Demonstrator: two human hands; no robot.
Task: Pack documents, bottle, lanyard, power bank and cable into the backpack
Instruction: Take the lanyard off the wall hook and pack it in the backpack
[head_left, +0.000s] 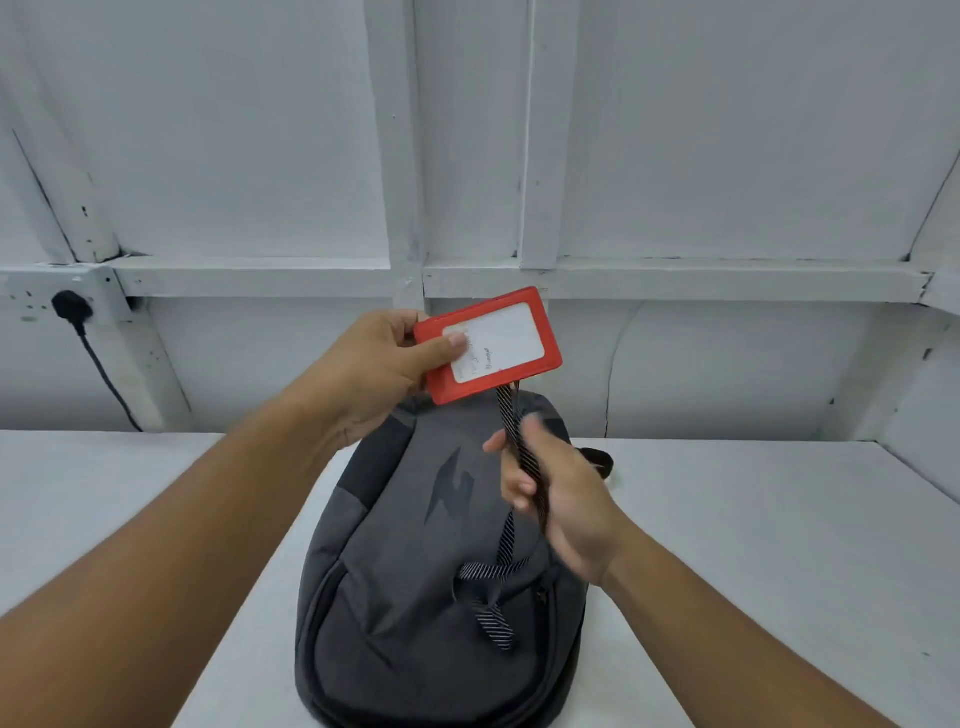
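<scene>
A grey backpack (415, 597) lies flat on the white table (753, 545), its top end towards the wall. My left hand (379, 374) pinches the red badge holder (491, 345) of the lanyard and holds it above the bag's far end. The striped lanyard strap (514, 467) hangs from the holder and runs through my right hand (561, 499), whose fingers curl round it. The strap's loose end (493, 613) trails on the backpack's front. Documents, bottle, power bank and cable are not in view.
A white panelled wall (467, 156) stands right behind the table. A wall socket with a black plug (72, 307) and hanging cord is at the left. A dark strap of the bag (600, 460) sticks out at its right side.
</scene>
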